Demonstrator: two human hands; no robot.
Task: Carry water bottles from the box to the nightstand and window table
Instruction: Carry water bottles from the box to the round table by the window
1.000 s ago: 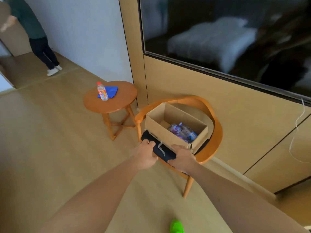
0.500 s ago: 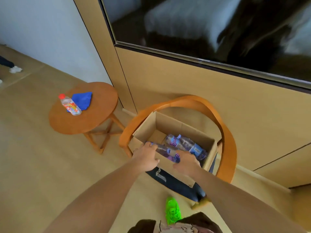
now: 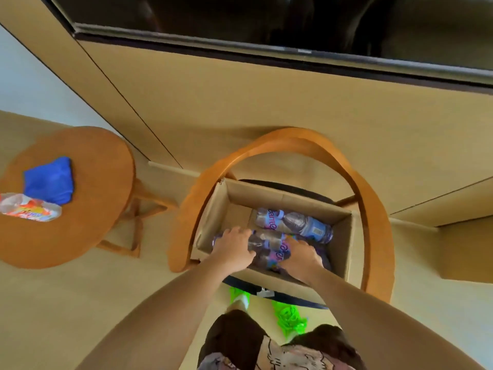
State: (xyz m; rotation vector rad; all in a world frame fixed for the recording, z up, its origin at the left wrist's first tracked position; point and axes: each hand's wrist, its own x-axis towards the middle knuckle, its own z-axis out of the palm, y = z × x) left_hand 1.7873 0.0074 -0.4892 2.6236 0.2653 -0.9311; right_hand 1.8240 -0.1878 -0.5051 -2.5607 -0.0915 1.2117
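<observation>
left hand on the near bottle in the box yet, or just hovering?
Touching. The head view shows the left hand lying on the near water bottle inside the cardboard box, fingers draped over its body with no gap visible.

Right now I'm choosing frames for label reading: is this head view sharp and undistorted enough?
Head view: wide-angle bending curves the chair's wooden arm and wall lines; the bottle on the round table is smeared at the left edge; the box bottle's label shows only part of its letters; both hands cover the nearer bottles; the dark glass shows dim reflections.
</observation>
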